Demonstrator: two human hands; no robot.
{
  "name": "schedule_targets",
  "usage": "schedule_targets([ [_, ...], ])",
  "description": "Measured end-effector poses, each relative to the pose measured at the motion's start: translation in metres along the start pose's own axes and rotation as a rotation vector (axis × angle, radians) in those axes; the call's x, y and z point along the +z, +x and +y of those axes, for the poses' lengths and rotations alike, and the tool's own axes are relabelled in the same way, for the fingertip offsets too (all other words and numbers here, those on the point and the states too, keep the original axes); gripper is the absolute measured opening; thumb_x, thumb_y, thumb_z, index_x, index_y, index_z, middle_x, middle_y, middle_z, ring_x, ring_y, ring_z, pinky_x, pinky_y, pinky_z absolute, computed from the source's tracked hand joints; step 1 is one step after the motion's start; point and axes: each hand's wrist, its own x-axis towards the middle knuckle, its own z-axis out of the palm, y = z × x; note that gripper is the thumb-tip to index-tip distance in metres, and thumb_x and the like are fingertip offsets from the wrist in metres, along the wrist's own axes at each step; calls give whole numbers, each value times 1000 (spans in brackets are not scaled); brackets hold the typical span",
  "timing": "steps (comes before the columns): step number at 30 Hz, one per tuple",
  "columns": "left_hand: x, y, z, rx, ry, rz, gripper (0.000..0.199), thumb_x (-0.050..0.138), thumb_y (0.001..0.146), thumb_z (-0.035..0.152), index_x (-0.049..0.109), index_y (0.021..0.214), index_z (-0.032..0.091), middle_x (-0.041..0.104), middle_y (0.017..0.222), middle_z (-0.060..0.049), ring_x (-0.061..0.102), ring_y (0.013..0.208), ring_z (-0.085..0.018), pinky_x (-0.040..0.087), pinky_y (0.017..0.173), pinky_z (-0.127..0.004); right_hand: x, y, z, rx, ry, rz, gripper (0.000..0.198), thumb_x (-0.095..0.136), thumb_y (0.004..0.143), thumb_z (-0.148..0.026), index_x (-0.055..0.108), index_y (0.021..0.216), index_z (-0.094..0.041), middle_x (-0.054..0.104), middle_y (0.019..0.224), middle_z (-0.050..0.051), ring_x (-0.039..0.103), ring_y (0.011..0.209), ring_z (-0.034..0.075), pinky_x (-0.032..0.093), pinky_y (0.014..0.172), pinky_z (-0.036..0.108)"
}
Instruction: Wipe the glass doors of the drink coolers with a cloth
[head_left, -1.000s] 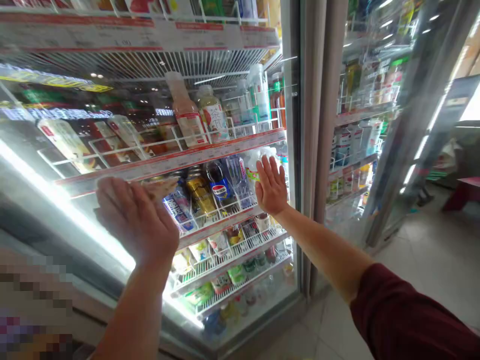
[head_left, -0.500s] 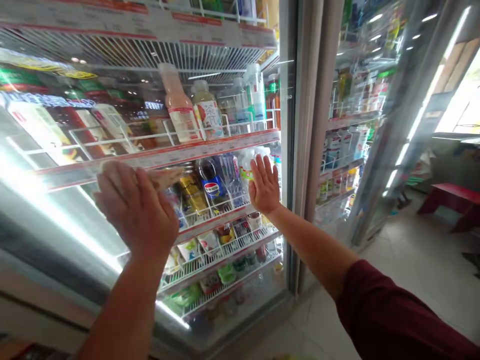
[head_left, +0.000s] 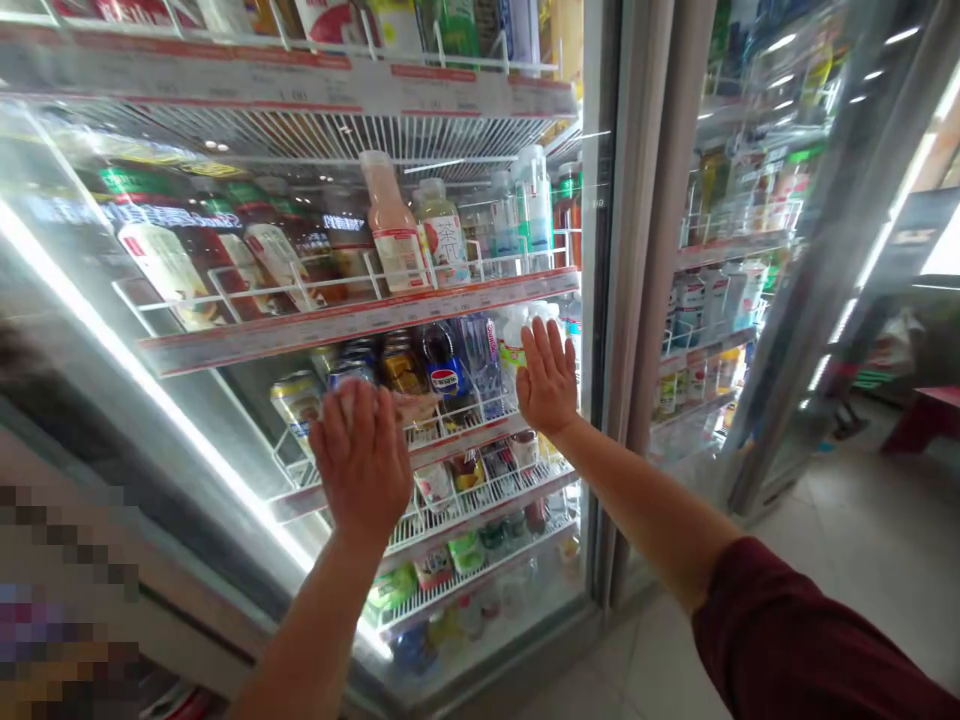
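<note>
In the head view, my left hand [head_left: 361, 455] is closed over a pale, pinkish cloth [head_left: 417, 405] at the glass of a fridge door; most of the cloth is hidden under the fingers. My right hand [head_left: 548, 380] lies flat near the door's right frame, fingers stretched out and holding nothing. Behind the glass, close to the right hand, stand white-capped bottles. A Pepsi bottle [head_left: 444, 372] shows between the two hands, and a can [head_left: 297, 402] is left of the left hand.
Above the hands, a shelf holds a pink drink bottle [head_left: 395, 235] and other bottles. The metal door frame [head_left: 634, 250] runs upright on the right, beside a second drinks fridge [head_left: 697, 300]. A red stool [head_left: 926, 415] stands on the tiled floor at far right.
My left hand has moved right and down across the glass with the cloth, closer to my right hand. My right hand stays flat in the same place; the view has shifted slightly.
</note>
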Motion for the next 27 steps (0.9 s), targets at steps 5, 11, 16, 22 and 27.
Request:
schedule_targets([
  [5,-1,35,0,-163,-42,19,74,50,107,21,22,175,19,22,179,-15,5,170,-38,11,136,-72,1,0,2,-4,8,15,65,30,109,-28,30,173,-17,42,176,9,19,171,27,19,140,56],
  [11,29,-64,66,243,-101,-150,72,43,101,6,35,171,19,44,170,-7,12,169,-22,10,142,-45,5,-2,3,-44,7,116,66,31,110,-28,26,174,-17,46,174,11,19,171,25,20,140,55],
  [16,20,-48,36,208,-40,-112,69,46,103,10,36,171,17,46,169,-10,13,170,-23,9,142,-47,6,-3,4,-21,-6,72,70,31,109,-27,17,176,-22,42,176,8,22,171,26,21,139,56],
  [22,-3,10,-17,-170,-20,49,71,50,108,25,26,174,18,28,177,-18,12,169,-37,11,137,-68,4,-2,4,-1,-4,49,70,27,109,-28,12,177,-24,43,175,9,25,169,28,23,138,60],
  [27,9,-50,15,-117,-82,-17,70,52,106,20,31,172,18,39,172,-18,10,170,-31,14,139,-61,3,-2,3,22,35,17,72,28,107,-29,12,177,-24,39,177,9,23,170,31,21,137,63],
])
